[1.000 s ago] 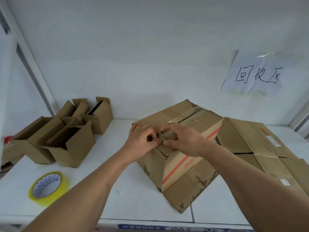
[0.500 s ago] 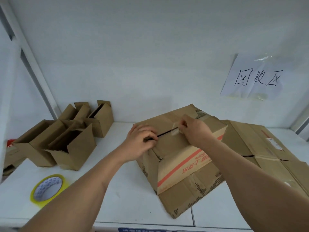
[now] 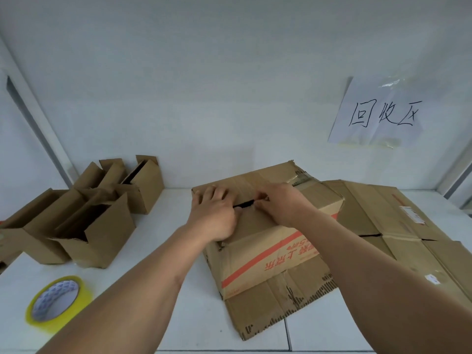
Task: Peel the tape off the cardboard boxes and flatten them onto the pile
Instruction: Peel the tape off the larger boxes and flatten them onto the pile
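A brown cardboard box [image 3: 270,256] with an orange stripe and orange print stands in the middle of the white table, tilted toward me, its lower flaps spread on the table. A dark gap shows along its top seam. My left hand [image 3: 214,215] rests on the near top flap with fingers curled at the seam. My right hand [image 3: 281,203] pinches something at the seam just right of the gap; the tape itself is hard to make out. Old clear tape [image 3: 301,178] clings to the box's far corner. The pile of flattened cardboard [image 3: 398,226] lies to the right.
Several small open cardboard boxes [image 3: 97,221] stand at the left. A yellow tape roll [image 3: 57,302] lies near the table's front left edge. A paper sign [image 3: 378,116] hangs on the white wall behind. The table's front edge runs just below my forearms.
The box has tipped flatter. My right hand went up along the seam and came back toward the gap. My left hand stayed on the near flap.
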Motion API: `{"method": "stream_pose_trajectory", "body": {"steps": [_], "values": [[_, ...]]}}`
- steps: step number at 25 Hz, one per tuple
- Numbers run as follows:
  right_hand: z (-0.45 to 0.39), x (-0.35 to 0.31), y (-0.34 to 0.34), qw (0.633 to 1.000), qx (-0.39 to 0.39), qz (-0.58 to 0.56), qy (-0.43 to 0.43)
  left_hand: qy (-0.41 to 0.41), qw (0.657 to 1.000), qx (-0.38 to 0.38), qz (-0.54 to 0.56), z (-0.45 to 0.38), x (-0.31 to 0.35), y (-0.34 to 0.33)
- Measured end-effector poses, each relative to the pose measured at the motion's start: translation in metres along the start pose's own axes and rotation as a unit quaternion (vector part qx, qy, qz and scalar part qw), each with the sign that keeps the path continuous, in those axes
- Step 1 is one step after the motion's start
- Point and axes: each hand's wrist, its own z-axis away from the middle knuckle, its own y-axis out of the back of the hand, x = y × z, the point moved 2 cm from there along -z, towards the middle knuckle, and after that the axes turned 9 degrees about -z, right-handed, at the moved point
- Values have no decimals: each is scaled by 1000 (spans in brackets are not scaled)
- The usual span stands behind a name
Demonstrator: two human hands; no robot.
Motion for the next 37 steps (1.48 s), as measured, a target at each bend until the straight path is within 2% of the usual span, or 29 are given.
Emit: {"method": "stream_pose_trajectory", "body": {"steps": [3, 6, 9, 12, 16, 20, 23, 30, 32, 34, 35, 37], "values": [[4, 15, 6, 996, 69, 46, -40, -34, 999, -17, -14, -1, -1, 1], [2, 28, 12, 984, 141, 18, -106, -49, 997, -42, -36, -6, -12, 3], [-2, 18, 2, 989, 107, 44, -87, 2, 996, -58, -61, -10, 12, 11], [-1, 16, 5, 989, 105, 44, -96, 69, 994, -79, -14, -3, 45, 12], [3, 25, 15, 982, 142, 16, -127, 57, 996, -72, -23, -1, 38, 10], [10, 33, 16, 973, 176, 57, -140, 26, 996, -85, -27, 5, 33, 10], [15, 39, 19, 960, 224, 27, -167, 19, 995, -91, -26, 4, 29, 13], [23, 44, 26, 946, 272, -26, -173, -1, 994, -108, -29, 7, 26, 12], [21, 38, 24, 963, 215, -28, -160, -3, 993, -119, -23, -2, 35, 15], [19, 36, 17, 985, 96, 49, -135, -10, 994, -104, 8, -14, 52, 16], [18, 36, 14, 988, 61, 73, -124, -13, 996, -90, 19, -17, 58, 13], [15, 37, 18, 988, 66, 61, -122, -26, 997, -71, 28, -19, 63, 7]]}}
